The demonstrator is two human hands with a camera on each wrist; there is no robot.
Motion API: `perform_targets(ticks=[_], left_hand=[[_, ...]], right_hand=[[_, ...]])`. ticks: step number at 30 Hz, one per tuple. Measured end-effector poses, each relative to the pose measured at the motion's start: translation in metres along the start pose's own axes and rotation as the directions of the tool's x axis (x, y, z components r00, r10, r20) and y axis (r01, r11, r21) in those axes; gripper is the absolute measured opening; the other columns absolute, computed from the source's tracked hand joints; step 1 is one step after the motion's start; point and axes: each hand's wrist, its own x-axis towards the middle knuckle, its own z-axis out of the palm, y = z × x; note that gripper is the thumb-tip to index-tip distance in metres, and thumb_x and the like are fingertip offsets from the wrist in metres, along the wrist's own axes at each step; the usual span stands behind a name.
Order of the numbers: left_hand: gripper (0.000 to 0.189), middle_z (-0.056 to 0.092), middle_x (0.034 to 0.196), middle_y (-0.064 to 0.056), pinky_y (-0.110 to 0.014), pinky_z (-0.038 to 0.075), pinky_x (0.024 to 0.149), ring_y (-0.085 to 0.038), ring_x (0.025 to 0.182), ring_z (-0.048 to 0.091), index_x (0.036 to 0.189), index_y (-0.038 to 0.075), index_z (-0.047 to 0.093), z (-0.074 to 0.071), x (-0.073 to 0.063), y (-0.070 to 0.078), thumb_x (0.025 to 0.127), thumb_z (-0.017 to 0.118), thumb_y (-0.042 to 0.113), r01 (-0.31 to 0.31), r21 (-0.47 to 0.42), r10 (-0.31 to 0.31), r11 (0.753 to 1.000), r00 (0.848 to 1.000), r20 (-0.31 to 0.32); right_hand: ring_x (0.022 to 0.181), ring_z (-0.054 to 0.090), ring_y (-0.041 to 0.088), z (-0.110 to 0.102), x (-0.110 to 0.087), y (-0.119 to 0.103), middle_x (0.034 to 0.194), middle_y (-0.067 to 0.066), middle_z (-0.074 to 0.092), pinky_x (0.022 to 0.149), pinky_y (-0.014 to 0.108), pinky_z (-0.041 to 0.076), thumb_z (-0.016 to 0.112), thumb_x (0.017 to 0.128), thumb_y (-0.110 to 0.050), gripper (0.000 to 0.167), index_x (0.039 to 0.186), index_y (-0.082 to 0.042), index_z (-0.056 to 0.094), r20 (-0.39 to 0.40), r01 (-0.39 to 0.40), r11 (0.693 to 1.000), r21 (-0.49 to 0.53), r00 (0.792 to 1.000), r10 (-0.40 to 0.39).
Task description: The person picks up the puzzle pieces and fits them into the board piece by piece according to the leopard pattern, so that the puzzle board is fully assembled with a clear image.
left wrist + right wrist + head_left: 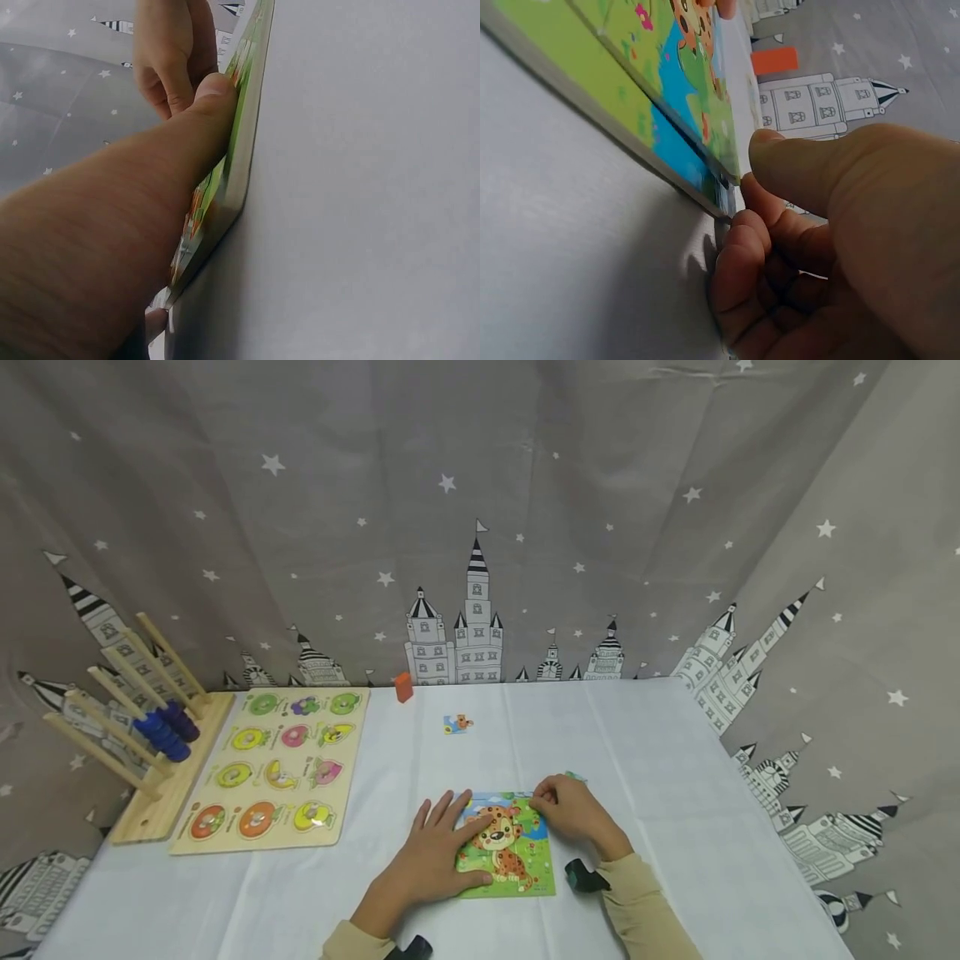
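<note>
A square jigsaw puzzle [517, 883] with a cartoon leopard on green lies on the white table. My left hand [431, 860] rests on its left side with fingers spread, the thumb near the lower edge and the index finger across the leopard's head. At the puzzle's upper right corner, my right hand [573, 810] has its fingers curled and pinches the corner of a green puzzle piece [724, 142] between thumb and index finger. This piece shows slightly above the backing board [577, 97] in the right wrist view. Another puzzle piece [576, 777] is partly hidden behind the right hand.
A loose puzzle piece [457, 723] lies farther back, with an orange-red block [403, 687] near the rear edge. To the left are a wooden fruit puzzle board [300, 793] and a wooden peg stand [142, 818] with blue and purple rings. A grey castle-print curtain [600, 485] hangs behind.
</note>
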Motion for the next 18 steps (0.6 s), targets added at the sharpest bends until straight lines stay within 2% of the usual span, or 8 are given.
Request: perform_targets(ticks=[6,12,15,18], left_hand=[[0.082,0.031,0.167,-0.013,-0.071,0.020,0.120,-0.044,0.154,0.025,0.152,0.031,0.049,-0.001,-0.001,0.000,0.084,0.063,0.075,-0.024,0.015,0.025,1.000,0.999,-0.023],[0.082,0.030,0.167,-0.014,-0.072,0.019,0.120,-0.044,0.155,0.023,0.153,0.030,0.048,-0.002,0.000,0.002,0.084,0.063,0.074,-0.019,-0.003,0.019,1.000,1.000,-0.002],[0.083,0.028,0.168,-0.014,-0.072,0.017,0.120,-0.045,0.155,0.021,0.153,0.029,0.047,-0.002,0.000,0.002,0.085,0.063,0.073,-0.014,-0.011,0.014,1.000,1.000,0.013],[0.083,0.025,0.169,-0.014,-0.072,0.015,0.121,-0.045,0.156,0.018,0.154,0.028,0.046,-0.003,0.000,0.002,0.086,0.062,0.073,-0.009,-0.021,0.010,1.000,1.000,0.025]], right_hand=[[0.072,0.053,0.010,-0.002,0.000,-0.003,0.079,-0.001,0.061,0.066,0.023,0.044,0.069,0.096,-0.016,0.010,0.093,-0.008,0.065,0.009,-0.002,0.999,0.050,1.000,0.002],[0.073,0.054,0.011,-0.002,-0.004,-0.004,0.084,0.001,0.063,0.068,0.025,0.046,0.071,0.094,-0.012,0.014,0.104,-0.006,0.063,0.034,0.006,0.989,0.149,0.999,-0.011],[0.073,0.055,0.011,-0.002,-0.007,-0.005,0.084,0.001,0.064,0.068,0.026,0.046,0.074,0.092,-0.011,0.020,0.109,-0.005,0.066,0.041,-0.008,0.987,0.163,0.999,0.002],[0.071,0.053,0.011,-0.001,-0.009,-0.005,0.081,-0.001,0.062,0.066,0.024,0.044,0.078,0.088,-0.011,0.027,0.114,-0.007,0.069,0.061,-0.009,0.992,0.129,0.998,0.001]])
